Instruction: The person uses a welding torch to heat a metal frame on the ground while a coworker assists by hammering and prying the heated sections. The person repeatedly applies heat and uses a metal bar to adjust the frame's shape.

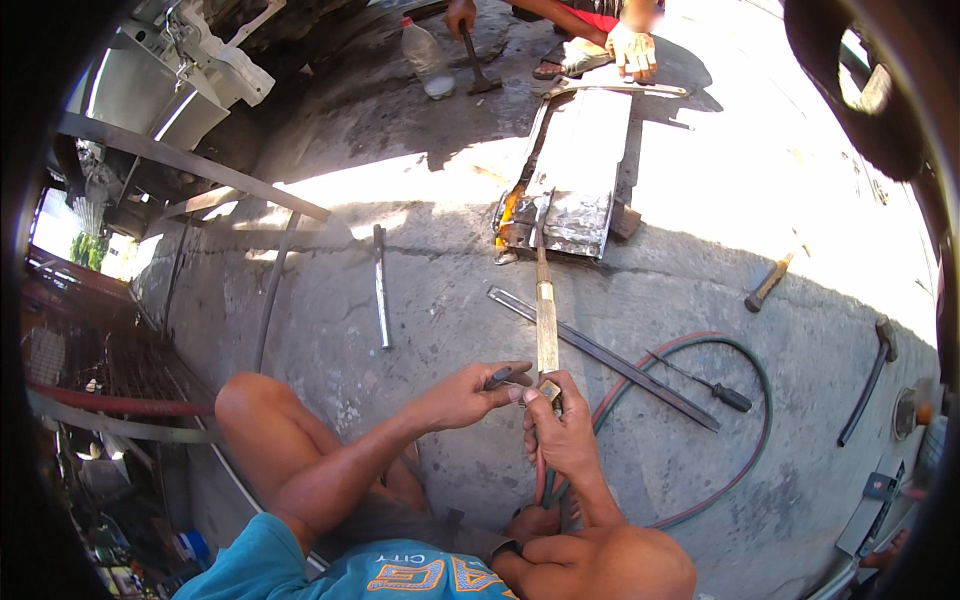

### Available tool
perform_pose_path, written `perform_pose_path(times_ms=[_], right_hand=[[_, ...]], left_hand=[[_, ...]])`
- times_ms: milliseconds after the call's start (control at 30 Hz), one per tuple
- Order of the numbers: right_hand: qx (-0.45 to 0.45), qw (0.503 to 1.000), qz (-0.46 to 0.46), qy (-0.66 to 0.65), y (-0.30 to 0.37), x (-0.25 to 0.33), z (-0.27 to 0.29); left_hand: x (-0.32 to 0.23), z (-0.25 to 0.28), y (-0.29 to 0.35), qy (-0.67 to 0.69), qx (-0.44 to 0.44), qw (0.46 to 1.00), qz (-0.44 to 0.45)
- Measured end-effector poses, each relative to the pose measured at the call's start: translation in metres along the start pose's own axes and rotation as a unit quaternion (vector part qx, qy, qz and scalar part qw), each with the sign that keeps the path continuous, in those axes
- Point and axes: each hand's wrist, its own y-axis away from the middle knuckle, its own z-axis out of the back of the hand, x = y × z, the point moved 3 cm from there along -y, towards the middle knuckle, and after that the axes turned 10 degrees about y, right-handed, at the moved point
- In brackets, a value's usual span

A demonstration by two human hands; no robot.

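A gas torch with a brass-coloured handle points away from me, its tip over the near end of a long metal panel. My right hand is closed round the torch's rear end, where red and green hoses run off. Close beside it, my left hand pinches a small dark cylinder whose kind I cannot make out; its fingertips are at the torch's valve end. Orange patches and worn paint mark the panel's near end, which rests on the concrete floor.
Across from me, a co-worker's gloved hand presses the panel's far end; their other hand holds a hammer. A plastic bottle, metal bar, channel strip, screwdriver and two more hammers lie about. Metal frames stand left.
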Motion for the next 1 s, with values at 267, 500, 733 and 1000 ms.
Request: perform_pose_path(times_ms=[267,500,733,1000], right_hand=[[-0.009,0.999,0.017,0.032,-0.003,0.000,-0.002],[-0.001,1.000,0.013,0.022,-0.005,0.001,-0.002],[0.013,1.000,-0.008,0.027,-0.005,-0.007,-0.005],[0.024,0.999,-0.026,-0.015,-0.002,-0.007,-0.004]], left_hand=[[-0.005,0.011,-0.004,-0.009,-0.032,0.999,0.017],[-0.006,0.007,-0.007,0.026,-0.056,0.998,0.003],[0.001,0.009,-0.010,0.041,-0.055,0.998,0.010],[0.006,0.010,-0.011,0.050,-0.053,0.997,0.007]])
